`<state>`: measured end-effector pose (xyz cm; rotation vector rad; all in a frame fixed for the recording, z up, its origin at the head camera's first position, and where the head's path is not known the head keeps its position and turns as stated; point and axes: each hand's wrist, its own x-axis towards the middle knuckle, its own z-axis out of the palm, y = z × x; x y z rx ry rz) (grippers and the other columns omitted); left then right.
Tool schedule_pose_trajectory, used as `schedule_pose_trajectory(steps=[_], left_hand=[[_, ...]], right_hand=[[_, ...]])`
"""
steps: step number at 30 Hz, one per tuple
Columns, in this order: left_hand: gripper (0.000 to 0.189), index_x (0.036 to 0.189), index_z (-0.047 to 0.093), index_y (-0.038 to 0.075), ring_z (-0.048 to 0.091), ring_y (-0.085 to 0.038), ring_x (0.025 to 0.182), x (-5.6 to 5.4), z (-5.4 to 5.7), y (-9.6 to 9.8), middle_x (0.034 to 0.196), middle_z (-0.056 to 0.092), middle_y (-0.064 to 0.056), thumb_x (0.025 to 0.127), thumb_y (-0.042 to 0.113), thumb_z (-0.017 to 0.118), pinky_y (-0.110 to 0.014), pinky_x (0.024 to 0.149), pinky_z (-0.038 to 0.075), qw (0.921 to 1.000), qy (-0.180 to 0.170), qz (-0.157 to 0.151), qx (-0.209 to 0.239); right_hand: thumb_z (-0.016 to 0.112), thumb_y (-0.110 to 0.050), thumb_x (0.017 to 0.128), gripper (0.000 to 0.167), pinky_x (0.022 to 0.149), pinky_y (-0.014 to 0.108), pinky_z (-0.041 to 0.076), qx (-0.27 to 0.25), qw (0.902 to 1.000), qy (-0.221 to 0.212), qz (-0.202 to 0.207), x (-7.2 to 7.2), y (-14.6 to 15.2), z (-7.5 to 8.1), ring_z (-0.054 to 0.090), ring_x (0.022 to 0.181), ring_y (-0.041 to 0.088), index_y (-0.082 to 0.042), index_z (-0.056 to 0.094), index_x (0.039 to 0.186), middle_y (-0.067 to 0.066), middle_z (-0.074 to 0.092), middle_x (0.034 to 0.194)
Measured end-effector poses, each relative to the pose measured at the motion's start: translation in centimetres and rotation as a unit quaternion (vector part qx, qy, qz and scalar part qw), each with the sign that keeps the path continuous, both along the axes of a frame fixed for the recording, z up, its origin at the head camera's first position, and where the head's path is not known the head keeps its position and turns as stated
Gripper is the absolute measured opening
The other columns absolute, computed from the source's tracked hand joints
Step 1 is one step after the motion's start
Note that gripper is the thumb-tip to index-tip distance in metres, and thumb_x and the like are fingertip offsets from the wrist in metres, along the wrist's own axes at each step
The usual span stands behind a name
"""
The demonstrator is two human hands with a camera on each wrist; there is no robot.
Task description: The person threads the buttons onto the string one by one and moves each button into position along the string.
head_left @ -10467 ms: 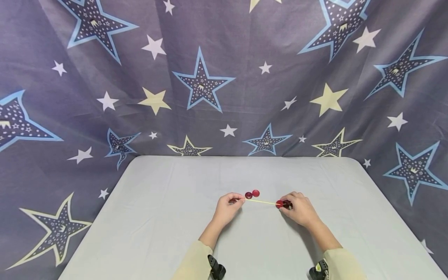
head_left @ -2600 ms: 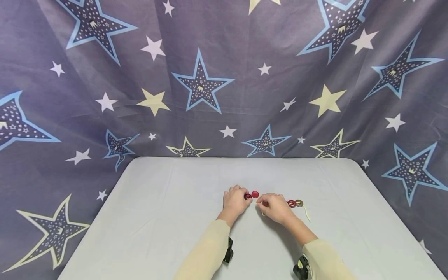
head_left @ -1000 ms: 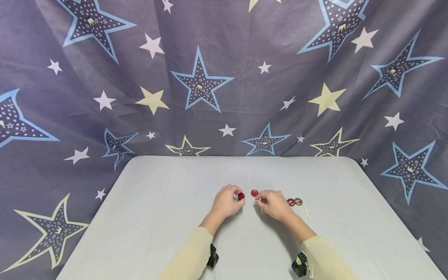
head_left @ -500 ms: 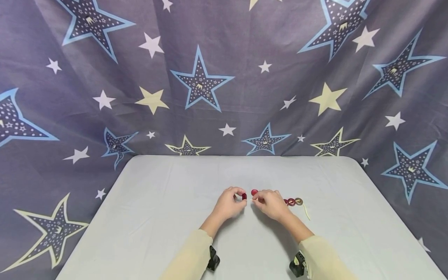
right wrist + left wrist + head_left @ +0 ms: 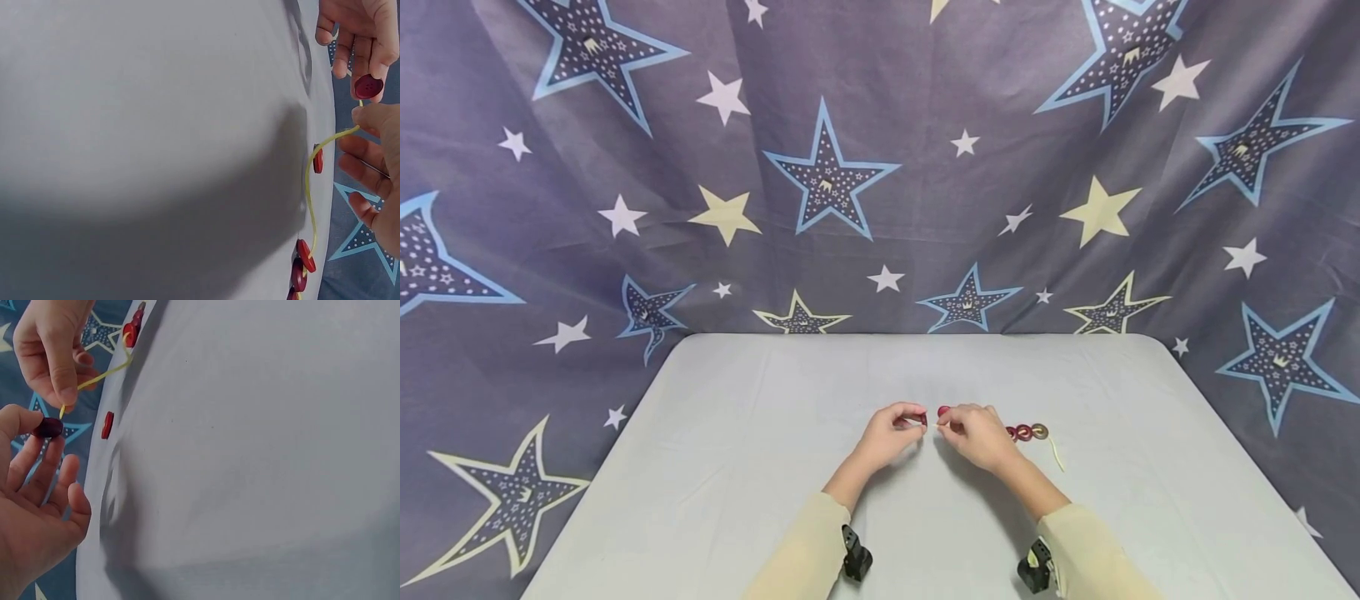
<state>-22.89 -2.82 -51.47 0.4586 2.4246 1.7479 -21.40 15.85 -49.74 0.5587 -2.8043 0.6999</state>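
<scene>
A dark red button point(image 5: 369, 86) with small holes is pinched between the thumb and fingertips of my left hand point(image 5: 880, 442). Just to its right, my right hand point(image 5: 981, 439) pinches a yellow cord point(image 5: 103, 375) close to its end. The short tip reaches the button's face; whether it enters a hole I cannot tell. From my right hand the cord runs down to several threaded buttons point(image 5: 1024, 432), red, dark red and brownish, lying on the table. One loose red button point(image 5: 107, 425) lies on the table behind my right fingers, partly hidden in the head view.
A pale cloth covers the table point(image 5: 737, 483). The cord's free tail point(image 5: 1057, 455) lies right of the threaded buttons. A star-patterned curtain point(image 5: 850, 275) hangs behind the table. Each wrist wears a black camera point(image 5: 856, 560).
Earlier both hands stretched the cord with a red button on it. Since then my left hand has picked up the dark red button and turned it edge-on, and my right hand has brought the cord tip leftward.
</scene>
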Motion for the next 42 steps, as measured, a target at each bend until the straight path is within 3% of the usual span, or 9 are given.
schedule_pose_trajectory(steps=[13,21,25,28,32,36,39,42], left_hand=[[0.030,0.113,0.062,0.000,0.063,-0.026,0.093,0.2,0.4,0.1,0.110,0.065,-0.017,0.084,0.007,0.063,-0.022,0.072,0.050,0.9997,-0.020,-0.012,0.008],[0.032,0.113,0.059,-0.009,0.061,-0.035,0.095,2.0,3.6,0.1,0.112,0.062,-0.025,0.083,0.002,0.060,-0.019,0.071,0.047,0.9993,-0.022,-0.028,0.008],[0.031,0.113,0.059,-0.009,0.061,-0.036,0.095,2.5,4.4,0.0,0.112,0.062,-0.026,0.084,0.001,0.060,-0.017,0.071,0.047,0.9994,-0.015,-0.028,0.011],[0.030,0.111,0.060,-0.009,0.061,-0.035,0.093,2.4,4.1,0.1,0.110,0.063,-0.025,0.083,0.002,0.061,-0.019,0.069,0.048,0.9996,-0.006,-0.026,0.011],[0.029,0.111,0.062,-0.005,0.061,-0.032,0.092,1.3,2.2,0.3,0.108,0.064,-0.021,0.084,0.005,0.064,-0.021,0.069,0.049,0.9998,-0.001,-0.018,0.006],[0.030,0.111,0.063,0.000,0.062,-0.020,0.088,0.3,0.2,0.4,0.108,0.066,-0.015,0.084,0.010,0.066,-0.021,0.068,0.049,1.0000,-0.001,-0.010,0.001],[0.029,0.110,0.064,0.003,0.062,-0.015,0.086,0.1,-0.1,0.4,0.108,0.066,-0.012,0.083,0.013,0.067,-0.020,0.068,0.049,0.9999,-0.003,-0.011,0.002],[0.029,0.110,0.064,0.002,0.062,-0.020,0.087,0.4,0.4,0.4,0.108,0.066,-0.015,0.083,0.011,0.067,-0.022,0.069,0.050,0.9999,-0.003,-0.014,0.005]], right_hand=[[0.067,-0.022,0.083,0.005,0.070,0.029,0.032,-0.002,1.0000,0.002,-0.004,-0.2,-0.5,0.2,0.051,0.072,0.007,-0.020,0.071,0.086,-0.011,0.060,0.073],[0.066,-0.021,0.084,0.004,0.070,0.028,0.030,-0.001,1.0000,0.001,-0.002,-0.1,-0.6,0.3,0.049,0.069,0.006,-0.020,0.070,0.083,-0.012,0.056,0.069],[0.066,-0.020,0.083,0.004,0.069,0.027,0.029,-0.002,1.0000,0.006,0.001,-0.1,-0.6,0.3,0.049,0.069,0.006,-0.019,0.070,0.082,-0.012,0.056,0.069],[0.066,-0.019,0.083,0.004,0.069,0.027,0.029,-0.005,1.0000,0.006,0.003,0.0,-0.7,0.4,0.050,0.069,0.007,-0.019,0.070,0.083,-0.012,0.057,0.070],[0.066,-0.019,0.084,0.005,0.069,0.028,0.030,-0.007,1.0000,0.007,0.000,0.0,-0.7,0.4,0.051,0.070,0.006,-0.019,0.070,0.083,-0.011,0.059,0.071],[0.066,-0.019,0.083,0.004,0.070,0.028,0.030,-0.002,0.9998,0.018,0.000,0.0,-0.5,0.3,0.051,0.070,0.006,-0.020,0.070,0.083,-0.011,0.060,0.072],[0.066,-0.019,0.083,0.004,0.070,0.027,0.030,-0.001,0.9997,0.023,0.002,0.0,-0.5,0.3,0.051,0.070,0.006,-0.021,0.070,0.083,-0.011,0.059,0.071],[0.065,-0.018,0.083,0.005,0.069,0.027,0.030,-0.002,0.9997,0.024,0.004,0.0,-0.6,0.3,0.051,0.070,0.006,-0.022,0.069,0.083,-0.011,0.059,0.072]])
